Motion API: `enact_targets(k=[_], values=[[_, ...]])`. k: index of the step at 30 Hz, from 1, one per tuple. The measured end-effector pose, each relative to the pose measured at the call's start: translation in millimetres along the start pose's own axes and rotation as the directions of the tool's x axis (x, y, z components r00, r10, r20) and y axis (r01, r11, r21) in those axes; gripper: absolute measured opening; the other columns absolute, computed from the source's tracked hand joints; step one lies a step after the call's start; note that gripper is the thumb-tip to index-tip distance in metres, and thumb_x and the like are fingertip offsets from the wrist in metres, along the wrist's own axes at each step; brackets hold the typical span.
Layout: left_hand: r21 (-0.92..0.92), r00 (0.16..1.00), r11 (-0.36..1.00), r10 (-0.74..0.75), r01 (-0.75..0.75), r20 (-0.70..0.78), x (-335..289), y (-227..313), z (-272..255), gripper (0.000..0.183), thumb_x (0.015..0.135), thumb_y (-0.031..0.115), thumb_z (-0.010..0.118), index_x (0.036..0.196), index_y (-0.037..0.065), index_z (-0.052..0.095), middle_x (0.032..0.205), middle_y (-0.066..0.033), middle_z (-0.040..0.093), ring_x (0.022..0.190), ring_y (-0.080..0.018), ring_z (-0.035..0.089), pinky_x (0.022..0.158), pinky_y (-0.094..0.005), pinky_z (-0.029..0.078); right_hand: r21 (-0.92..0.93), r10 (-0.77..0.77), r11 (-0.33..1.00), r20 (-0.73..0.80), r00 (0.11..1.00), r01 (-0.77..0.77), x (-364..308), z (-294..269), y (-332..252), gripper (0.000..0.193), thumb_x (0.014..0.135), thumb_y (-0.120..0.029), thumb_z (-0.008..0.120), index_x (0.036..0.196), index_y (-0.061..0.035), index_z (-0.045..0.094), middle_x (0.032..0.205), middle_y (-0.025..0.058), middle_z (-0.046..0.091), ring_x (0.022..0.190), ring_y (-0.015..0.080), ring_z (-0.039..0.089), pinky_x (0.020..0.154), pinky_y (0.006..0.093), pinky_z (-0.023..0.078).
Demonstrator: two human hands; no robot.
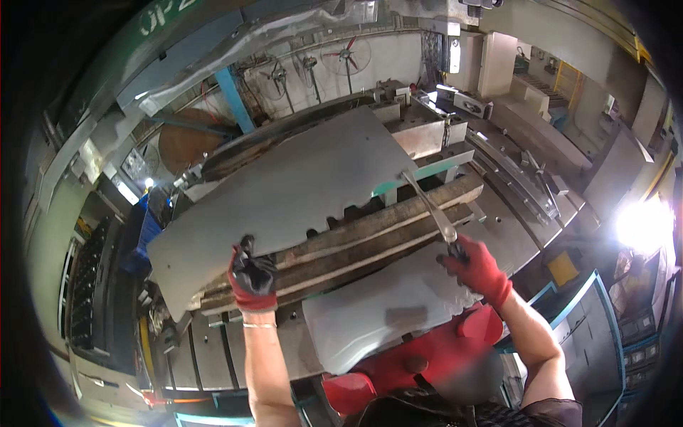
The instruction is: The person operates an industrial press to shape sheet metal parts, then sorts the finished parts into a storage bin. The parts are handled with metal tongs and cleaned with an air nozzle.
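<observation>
A large flat grey metal sheet (284, 185) lies across the press bed, tilted, with notches along its near edge. My left hand (254, 276), in a red and black glove, is closed at that near edge, its thumb over the sheet's upper face. In my right hand (475, 269), gloved alike, is a long slim metal hand tool (430, 206). The tool's far tip rests at or just above the sheet's right edge, beside a green-edged plate (423, 173). A second, shaped grey sheet (377, 306) lies nearer to me, between my forearms.
Worn long die blocks (356, 245) run beneath the sheet's near edge. Slotted machine bed (199, 356) extends around them. Metal rails (512, 178) stand at right, a blue-framed cart (587, 327) at lower right. Fans (346, 57) stand by the back wall; a blue post (235, 99) rises behind.
</observation>
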State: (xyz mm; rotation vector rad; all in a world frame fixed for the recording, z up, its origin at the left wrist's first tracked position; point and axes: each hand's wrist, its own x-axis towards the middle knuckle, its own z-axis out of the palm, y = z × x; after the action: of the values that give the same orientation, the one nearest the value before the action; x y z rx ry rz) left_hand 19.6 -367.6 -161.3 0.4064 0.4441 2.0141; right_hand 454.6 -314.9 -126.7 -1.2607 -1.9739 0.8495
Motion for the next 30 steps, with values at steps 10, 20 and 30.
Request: enact_targets(k=[10,20,30], values=[[0.131,0.958,0.988,-0.114,0.082,0.264,197,-26,92,0.025,0.091,0.021,0.049,0.104,0.002,0.057,0.104,-0.0145,0.061,0.1,-0.0327,0.057,0.094,-0.0524,0.042,0.393,0.103,0.912,0.046,0.994,-0.113,201,-15,-17,0.02,0.082,-0.024,0.061,0.079,-0.0047,0.057,0.064,0.0016,0.055,0.051,0.009,0.048,0.045,0.0261,0.038],[0.339,0.994,0.934,-0.105,0.113,-0.045,217,-55,133,0.015,0.086,0.021,0.052,0.091,0.007,0.054,0.085,-0.0113,0.06,0.075,-0.0345,0.062,0.072,-0.0476,0.052,0.213,0.116,0.97,0.028,0.993,-0.12,245,-23,-24,0.021,0.083,-0.021,0.062,0.074,-0.0054,0.051,0.055,0.0021,0.049,0.044,0.0123,0.049,0.035,0.0273,0.038],[0.327,0.995,0.94,-0.092,0.098,-0.032,229,-43,128,0.012,0.085,0.014,0.053,0.093,0.006,0.054,0.085,-0.0114,0.062,0.073,-0.0306,0.063,0.07,-0.0426,0.054,-0.585,-0.249,0.801,-0.129,0.96,0.129,241,-23,-32,0.031,0.074,-0.026,0.058,0.084,0.0029,0.06,0.081,0.0224,0.062,0.084,0.037,0.061,0.076,0.0424,0.047]])
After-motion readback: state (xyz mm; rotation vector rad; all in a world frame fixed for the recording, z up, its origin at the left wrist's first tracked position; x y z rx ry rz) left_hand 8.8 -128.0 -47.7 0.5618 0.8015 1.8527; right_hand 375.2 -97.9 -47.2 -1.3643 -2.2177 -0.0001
